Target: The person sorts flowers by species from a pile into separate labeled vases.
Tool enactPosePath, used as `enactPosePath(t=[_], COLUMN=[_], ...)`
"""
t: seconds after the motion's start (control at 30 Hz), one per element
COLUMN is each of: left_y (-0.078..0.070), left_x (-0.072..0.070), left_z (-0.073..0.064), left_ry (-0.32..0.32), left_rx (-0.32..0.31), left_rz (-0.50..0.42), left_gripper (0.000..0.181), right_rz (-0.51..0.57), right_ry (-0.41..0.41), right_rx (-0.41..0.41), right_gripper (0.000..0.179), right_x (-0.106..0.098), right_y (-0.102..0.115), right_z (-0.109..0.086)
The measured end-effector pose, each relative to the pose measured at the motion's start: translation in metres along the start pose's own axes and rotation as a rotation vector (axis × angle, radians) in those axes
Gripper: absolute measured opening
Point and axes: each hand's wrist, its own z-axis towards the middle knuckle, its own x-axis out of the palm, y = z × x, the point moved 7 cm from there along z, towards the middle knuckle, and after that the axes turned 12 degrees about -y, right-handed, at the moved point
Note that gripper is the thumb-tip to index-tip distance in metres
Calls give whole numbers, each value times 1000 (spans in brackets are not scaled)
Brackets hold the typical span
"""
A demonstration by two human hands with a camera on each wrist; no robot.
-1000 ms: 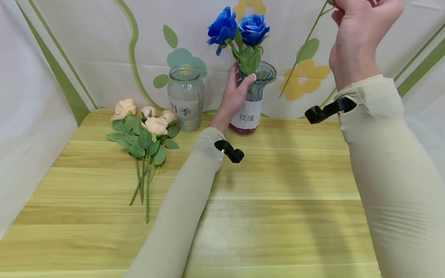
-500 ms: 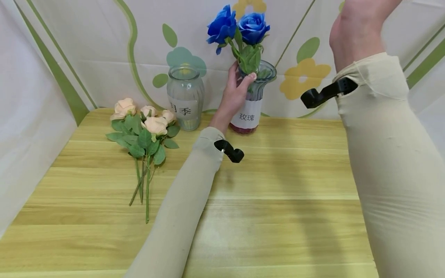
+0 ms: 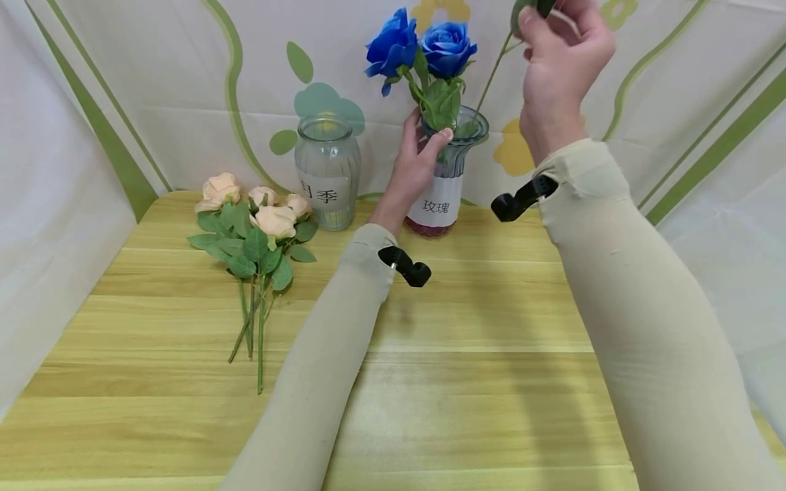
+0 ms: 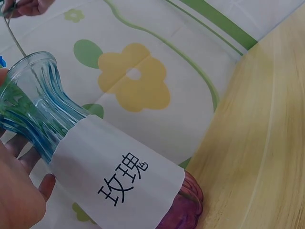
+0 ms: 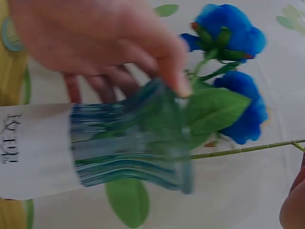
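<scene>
Blue vase [image 3: 445,185]: "玫瑰"; clear vase [image 3: 328,174]: "月季", partly turned.

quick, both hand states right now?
Left hand: closed, gripping the neck of the vase with blue roses.
Right hand: closed, pinching a leafy stem.

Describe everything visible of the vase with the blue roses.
The vase looks like ribbed bluish glass, with flared rim, purplish base and white label bearing black characters. It stands upright far back on the table. Two blue roses rise from it, another stem reaches its mouth, and the left grip holds it near the rim.
</scene>
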Motion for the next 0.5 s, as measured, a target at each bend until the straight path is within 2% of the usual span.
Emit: enactPosePath(t=[0.33, 0.5], left_y=[-1, -1], left_x=[-1, 0], left_z=[1, 1], left_ry=[-3, 5], left_rx=[17, 12], left_rz=[-2, -6], left_gripper=[76, 76], right_rz=[-171, -266], right_ry=[27, 49], right_rx=[70, 20], right_gripper=[17, 17], right_x=[-16, -22], right_y=[-68, -86], right_z=[-11, -15])
